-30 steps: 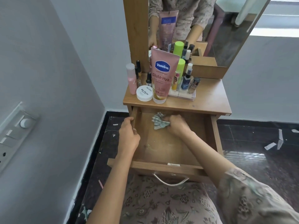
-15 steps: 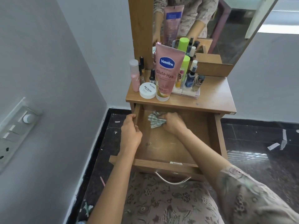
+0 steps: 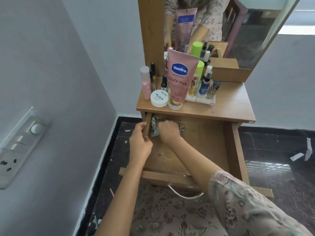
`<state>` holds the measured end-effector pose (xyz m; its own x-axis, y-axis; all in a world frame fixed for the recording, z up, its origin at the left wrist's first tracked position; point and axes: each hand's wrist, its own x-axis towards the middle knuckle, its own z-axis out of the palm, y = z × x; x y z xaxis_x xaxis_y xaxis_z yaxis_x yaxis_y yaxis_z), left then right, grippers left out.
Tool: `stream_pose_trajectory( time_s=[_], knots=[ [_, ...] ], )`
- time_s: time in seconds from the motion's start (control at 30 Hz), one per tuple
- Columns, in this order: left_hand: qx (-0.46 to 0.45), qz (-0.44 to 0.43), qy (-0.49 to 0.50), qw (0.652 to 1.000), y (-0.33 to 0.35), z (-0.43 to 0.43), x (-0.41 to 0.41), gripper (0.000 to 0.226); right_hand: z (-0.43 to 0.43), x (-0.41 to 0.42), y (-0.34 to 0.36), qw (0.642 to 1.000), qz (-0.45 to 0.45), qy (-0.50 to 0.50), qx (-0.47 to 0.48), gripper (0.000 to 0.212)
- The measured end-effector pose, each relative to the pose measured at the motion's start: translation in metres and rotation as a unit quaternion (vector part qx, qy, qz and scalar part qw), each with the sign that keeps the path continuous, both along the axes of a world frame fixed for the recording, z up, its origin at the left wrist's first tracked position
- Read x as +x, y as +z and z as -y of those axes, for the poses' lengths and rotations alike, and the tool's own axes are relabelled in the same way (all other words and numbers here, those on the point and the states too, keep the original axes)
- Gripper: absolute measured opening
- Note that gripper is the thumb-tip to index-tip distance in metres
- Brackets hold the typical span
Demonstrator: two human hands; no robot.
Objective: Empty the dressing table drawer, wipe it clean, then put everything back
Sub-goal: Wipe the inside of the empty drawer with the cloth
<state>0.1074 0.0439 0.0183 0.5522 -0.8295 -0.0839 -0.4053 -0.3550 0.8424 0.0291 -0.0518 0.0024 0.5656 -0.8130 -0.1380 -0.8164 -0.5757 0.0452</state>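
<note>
The wooden drawer (image 3: 228, 143) of the dressing table is pulled out and holds nothing but a cloth. My right hand (image 3: 169, 132) presses a crumpled checked cloth (image 3: 154, 127) into the drawer's back left corner. My left hand (image 3: 140, 143) grips the drawer's left side wall. On the tabletop (image 3: 230, 103) stand a pink Vaseline tube (image 3: 179, 79), a white nail polish remover jar (image 3: 159, 98), a pink bottle (image 3: 145, 82) and several small bottles in a clear tray (image 3: 202, 100).
A mirror (image 3: 238, 31) rises behind the tabletop. The grey wall at the left carries a switch plate (image 3: 18, 147). Dark tiled floor with paper scraps (image 3: 297, 156) lies on both sides. The drawer's metal handle (image 3: 185, 193) is over my patterned lap.
My right hand has slid the cloth from the drawer's back middle leftwards into the back left corner. My left hand has stayed on the left side wall.
</note>
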Motion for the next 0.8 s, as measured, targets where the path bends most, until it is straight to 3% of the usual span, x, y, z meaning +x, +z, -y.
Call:
stream_pose_trajectory(
  time_s=[0.23, 0.43, 0.53, 0.8],
  knots=[
    [-0.004, 0.009, -0.006, 1.000, -0.002, -0.001, -0.001, 0.057, 0.011, -0.028, -0.004, 0.979, -0.067, 0.188, -0.031, 0.047],
    [0.000, 0.020, -0.006, 1.000, -0.002, -0.003, -0.002, 0.054, -0.003, 0.003, -0.014, 0.996, -0.034, 0.077, -0.042, 0.042],
    [0.007, 0.028, -0.010, 1.000, -0.002, -0.002, -0.001, 0.054, 0.005, 0.000, -0.019, 0.995, -0.012, 0.078, -0.056, 0.046],
    [0.000, 0.037, -0.020, 0.999, -0.001, -0.003, 0.004, 0.047, 0.013, -0.023, -0.025, 0.985, -0.101, 0.088, -0.105, 0.040]
  ],
)
